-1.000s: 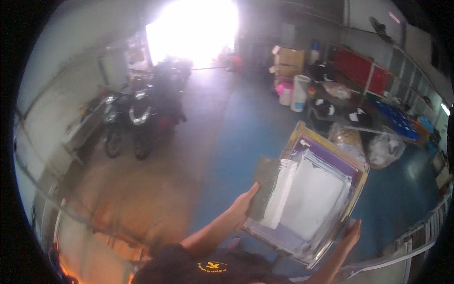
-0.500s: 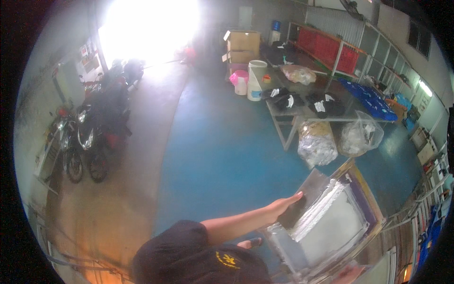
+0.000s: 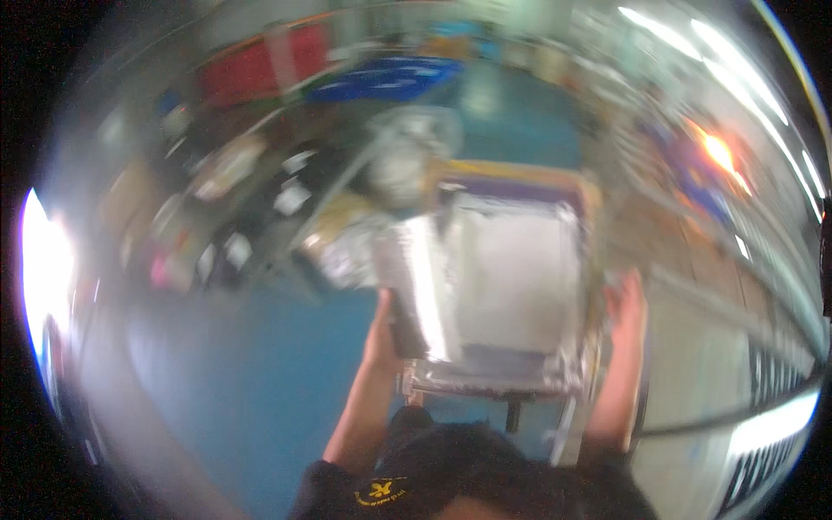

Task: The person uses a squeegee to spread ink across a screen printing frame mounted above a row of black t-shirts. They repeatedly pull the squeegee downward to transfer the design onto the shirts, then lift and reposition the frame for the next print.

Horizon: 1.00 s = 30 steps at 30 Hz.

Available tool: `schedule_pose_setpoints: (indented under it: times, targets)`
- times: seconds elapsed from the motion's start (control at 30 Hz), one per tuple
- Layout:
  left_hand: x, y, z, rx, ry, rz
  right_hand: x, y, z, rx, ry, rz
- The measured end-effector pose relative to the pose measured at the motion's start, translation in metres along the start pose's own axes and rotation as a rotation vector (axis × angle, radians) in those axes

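A screen-printing frame (image 3: 516, 171) with a yellowish and purple border stands before me, white paste smeared around its pale mesh (image 3: 516, 277). Along its left side leans a wide flat grey squeegee (image 3: 400, 290); a bright white strip of paste runs beside it. My left hand (image 3: 381, 334) is closed on the squeegee's left edge, its thumb upward. Beside the frame's right edge, my right hand (image 3: 628, 312) is raised with its fingers apart, though motion blurs it. Whether it touches the frame cannot be made out.
A table (image 3: 329, 195) bearing dark cloth pieces with white labels stands ahead to the left, clear bags (image 3: 347, 251) beside it. Blue cloth (image 3: 390, 80) lies farther back. To my right run long pale boards (image 3: 698, 347) and metal rails. The floor (image 3: 234, 373) is blue.
My view has swung to the right, so the frame now appears upright near the middle. My right hand has come into clear sight beside the frame. The left hand still grips the squeegee.
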<state>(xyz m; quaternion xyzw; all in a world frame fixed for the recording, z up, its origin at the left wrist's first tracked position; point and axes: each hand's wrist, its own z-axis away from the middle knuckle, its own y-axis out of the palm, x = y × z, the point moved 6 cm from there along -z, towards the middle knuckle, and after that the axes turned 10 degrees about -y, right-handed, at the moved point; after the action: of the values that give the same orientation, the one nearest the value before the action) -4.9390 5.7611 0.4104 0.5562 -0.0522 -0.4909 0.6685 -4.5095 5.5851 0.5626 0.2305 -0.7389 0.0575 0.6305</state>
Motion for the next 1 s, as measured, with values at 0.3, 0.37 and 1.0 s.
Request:
schedule_pose_setpoints:
  times: [0.3, 0.37, 1.0]
  targets:
    - [-0.019, 0.153, -0.148, 0.431, -0.417, -0.106, 0.047, -0.091, 0.047, -0.353, -0.069, 0.071]
    - [-0.015, 0.189, -0.169, 0.563, -0.493, -0.149, 0.052, -0.115, 0.066, -0.535, -0.058, 0.043]
    - [0.001, 0.181, -0.204, 0.443, -0.594, -0.262, 0.04, -0.098, 0.066, -0.594, -0.042, 0.067]
